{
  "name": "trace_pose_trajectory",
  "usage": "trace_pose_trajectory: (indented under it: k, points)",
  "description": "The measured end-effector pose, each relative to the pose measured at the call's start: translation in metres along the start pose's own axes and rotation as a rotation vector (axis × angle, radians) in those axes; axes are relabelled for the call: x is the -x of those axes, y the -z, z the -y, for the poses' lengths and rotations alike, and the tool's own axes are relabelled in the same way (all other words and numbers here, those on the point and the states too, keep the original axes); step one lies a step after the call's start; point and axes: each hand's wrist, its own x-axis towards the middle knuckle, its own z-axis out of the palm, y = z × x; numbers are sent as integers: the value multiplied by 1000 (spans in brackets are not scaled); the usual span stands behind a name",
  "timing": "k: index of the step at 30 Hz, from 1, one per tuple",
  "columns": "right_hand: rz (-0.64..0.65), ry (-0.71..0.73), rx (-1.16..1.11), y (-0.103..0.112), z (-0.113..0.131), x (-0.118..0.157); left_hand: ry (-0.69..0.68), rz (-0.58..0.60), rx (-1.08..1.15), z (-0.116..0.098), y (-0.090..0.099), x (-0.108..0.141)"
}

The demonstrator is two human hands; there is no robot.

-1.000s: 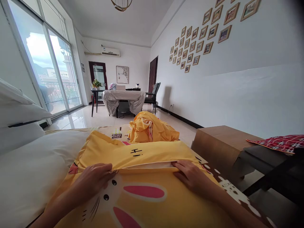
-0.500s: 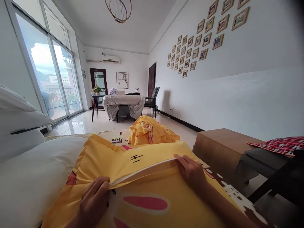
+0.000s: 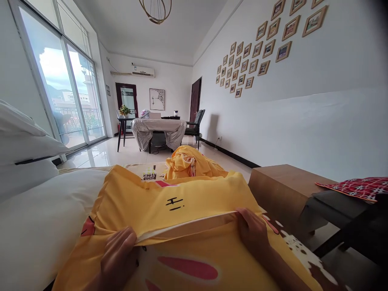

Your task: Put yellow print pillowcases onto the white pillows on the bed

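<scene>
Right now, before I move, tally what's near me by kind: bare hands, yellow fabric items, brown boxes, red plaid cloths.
Bare hands, left hand and right hand: 2
Yellow fabric items, rabbit-print cover and crumpled heap: 2
Large brown box: 1
Red-and-white plaid cloth: 1
Total: 6

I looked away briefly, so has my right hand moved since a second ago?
Yes, your right hand has moved rightward, closer to the brown box.
</scene>
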Motion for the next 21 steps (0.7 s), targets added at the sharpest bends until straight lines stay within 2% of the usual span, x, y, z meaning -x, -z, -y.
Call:
trace_pose_trajectory:
  k: [2,4,7,10,13,17,19,21]
  points:
    - [-72,-37,-7,-1,2,-2,18,30,25,1,-1,0]
    - [-74,-49,-35,-3,6,-5,74,130,36,3,-2,1]
    - [121,78,-147,1,9,-6,173,257,17,7,-3,0]
    - [372,277,-187,14,8,-7,237,261,8,10,-1,-3]
    - [478,371,-76,30,0,-11,203,192,7,8,6,-6]
    - [522,303,17,44,-15,-13,49,-69,-99,-2,21,-14]
    - [516,267,2,46,-19,-8,69,-154,-164,-6,29,-16]
    - [476,244,-25,46,-19,0,136,-178,-200,-7,34,-16]
